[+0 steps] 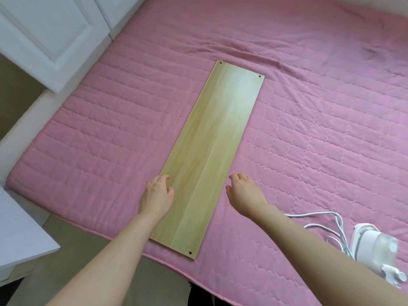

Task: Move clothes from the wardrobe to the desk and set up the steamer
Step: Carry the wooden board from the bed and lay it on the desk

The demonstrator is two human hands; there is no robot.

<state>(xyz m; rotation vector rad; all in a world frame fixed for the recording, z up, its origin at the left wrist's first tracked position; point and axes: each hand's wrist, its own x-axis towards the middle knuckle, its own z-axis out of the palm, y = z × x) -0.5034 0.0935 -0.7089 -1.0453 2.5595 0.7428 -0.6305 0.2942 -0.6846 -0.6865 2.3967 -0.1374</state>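
A pink quilted bedcover (309, 129) fills my view, white panelled doors (44, 34) far left, a long wooden board (212, 151) flat on its middle. The white steamer (365, 241) lies near right on the cover, cord (331, 224) looped beside it; what its clear tank (385, 247) holds I cannot tell. My left hand (157, 195) rests loosely curled at the board's left edge, my right hand (242, 193) hovers likewise just right of it, both empty.

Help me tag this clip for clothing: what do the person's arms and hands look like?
Both arms are bare, with no sleeves in view. The left hand and right hand wear no gloves, and neither wrist shows a watch or bracelet.
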